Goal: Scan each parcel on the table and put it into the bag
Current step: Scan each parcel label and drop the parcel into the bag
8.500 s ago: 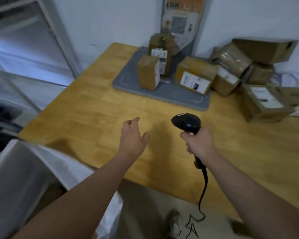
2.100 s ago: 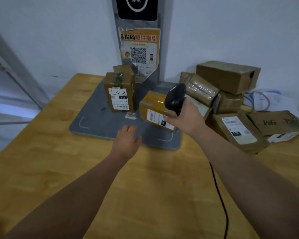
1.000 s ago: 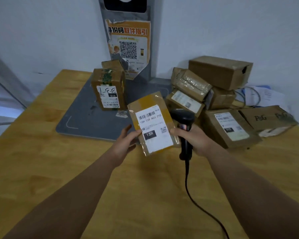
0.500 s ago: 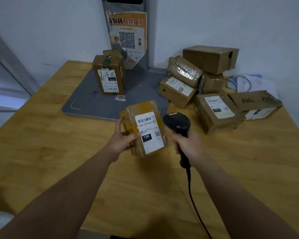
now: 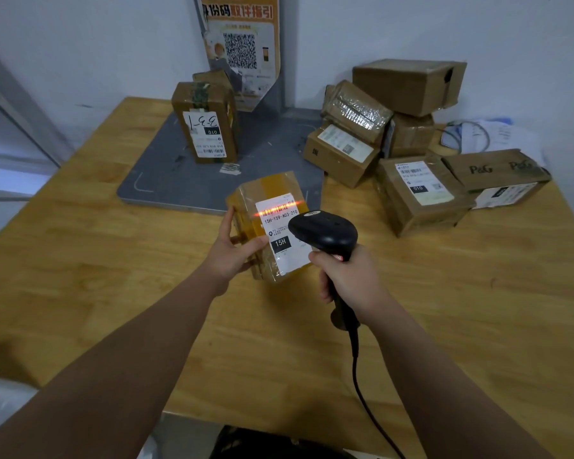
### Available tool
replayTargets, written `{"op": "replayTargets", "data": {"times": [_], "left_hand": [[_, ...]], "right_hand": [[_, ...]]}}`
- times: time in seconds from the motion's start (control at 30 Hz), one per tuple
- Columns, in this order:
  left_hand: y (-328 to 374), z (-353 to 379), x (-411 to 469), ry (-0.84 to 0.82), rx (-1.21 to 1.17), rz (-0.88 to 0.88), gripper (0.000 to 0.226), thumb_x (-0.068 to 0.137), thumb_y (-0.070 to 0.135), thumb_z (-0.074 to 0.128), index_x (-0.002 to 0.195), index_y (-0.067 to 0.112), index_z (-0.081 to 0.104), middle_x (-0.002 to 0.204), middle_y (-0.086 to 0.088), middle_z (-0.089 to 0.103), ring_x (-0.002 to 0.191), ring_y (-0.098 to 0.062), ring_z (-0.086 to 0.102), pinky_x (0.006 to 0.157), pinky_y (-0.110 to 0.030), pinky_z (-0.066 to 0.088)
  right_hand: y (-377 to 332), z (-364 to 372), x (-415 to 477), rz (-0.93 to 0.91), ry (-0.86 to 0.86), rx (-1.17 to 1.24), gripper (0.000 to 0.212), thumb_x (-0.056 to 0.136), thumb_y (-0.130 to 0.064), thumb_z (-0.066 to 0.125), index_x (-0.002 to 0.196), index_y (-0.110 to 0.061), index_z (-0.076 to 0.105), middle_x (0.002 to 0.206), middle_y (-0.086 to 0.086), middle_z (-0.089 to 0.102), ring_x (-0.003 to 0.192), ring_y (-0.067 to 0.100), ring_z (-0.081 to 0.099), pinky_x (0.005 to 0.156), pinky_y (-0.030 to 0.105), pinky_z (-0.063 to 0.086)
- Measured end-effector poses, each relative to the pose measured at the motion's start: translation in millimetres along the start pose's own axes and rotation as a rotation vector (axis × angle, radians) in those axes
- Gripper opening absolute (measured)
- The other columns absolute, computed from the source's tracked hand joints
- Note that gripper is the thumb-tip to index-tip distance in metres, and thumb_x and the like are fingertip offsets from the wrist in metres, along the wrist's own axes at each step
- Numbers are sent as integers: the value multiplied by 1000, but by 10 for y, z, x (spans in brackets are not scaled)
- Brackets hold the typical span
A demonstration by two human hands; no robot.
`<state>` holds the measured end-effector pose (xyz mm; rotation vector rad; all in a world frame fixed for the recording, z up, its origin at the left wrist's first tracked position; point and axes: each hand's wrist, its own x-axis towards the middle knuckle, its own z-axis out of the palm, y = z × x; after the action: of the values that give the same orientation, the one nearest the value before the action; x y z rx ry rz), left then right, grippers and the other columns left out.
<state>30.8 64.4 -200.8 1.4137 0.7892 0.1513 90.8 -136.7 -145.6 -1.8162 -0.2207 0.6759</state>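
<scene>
At the near left corner, a white sliver is probably the bag (image 5: 0, 402); its mouth and contents are out of view. Past it, over the table (image 5: 113, 293), the left hand (image 5: 232, 250) holds the parcel (image 5: 269, 190) by its left side, clear of the tabletop, with the thumb on the front face beside the label and the fingers round the back. The right hand (image 5: 348, 279) is wrapped round the grip of the scanner (image 5: 322, 231), and a red line lies across the barcode. The parcel looks small, light enough for one hand, and stiff-sided like cardboard. Its glossy tape wrap could be slick, so a hold spanning two opposite faces, off the label, seems safest for carrying it to the bag. Farther on, a grey pad (image 5: 166, 180) carries one upright box (image 5: 206, 127), with another partly hidden behind it. To the right, a pile (image 5: 411, 190) of boxes sits against the wall, some stacked on others, probably not yet scanned.
</scene>
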Motion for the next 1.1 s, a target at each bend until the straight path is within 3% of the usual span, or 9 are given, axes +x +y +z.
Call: {"op": "replayTargets", "data": {"times": [0.37,0.57,0.93,1.1], "left_hand": [[-3,-5,9,2,22,0,96,81,24,76,150,47,13,140,-8,49,128,-29,48,83,-39,51],[-13,-26,22,4,23,-5,94,82,24,75,149,47,13,139,-9,50,127,-29,48,90,-45,50],[-14,-42,3,0,-20,-23,93,83,23,74,150,47,14,127,-7,58,118,-24,55,79,-37,53],[-29,-42,-12,7,-25,-18,93,83,25,74,150,47,14,128,-5,58,119,-25,55,85,-42,53]], "right_hand": [[-44,32,-24,10,-9,-38,33,88,-19,63,58,-4,59,46,4,54,41,16,54,48,25,48],[-35,33,-26,-4,-1,-54,35,88,-19,63,57,-5,57,46,5,54,41,16,53,48,25,47],[138,86,-76,0,26,-35,39,88,-13,60,51,-7,52,43,7,49,39,15,47,45,19,44],[160,111,-88,-3,23,-21,34,88,-12,60,55,-7,53,47,9,49,40,16,47,44,20,44]]}}
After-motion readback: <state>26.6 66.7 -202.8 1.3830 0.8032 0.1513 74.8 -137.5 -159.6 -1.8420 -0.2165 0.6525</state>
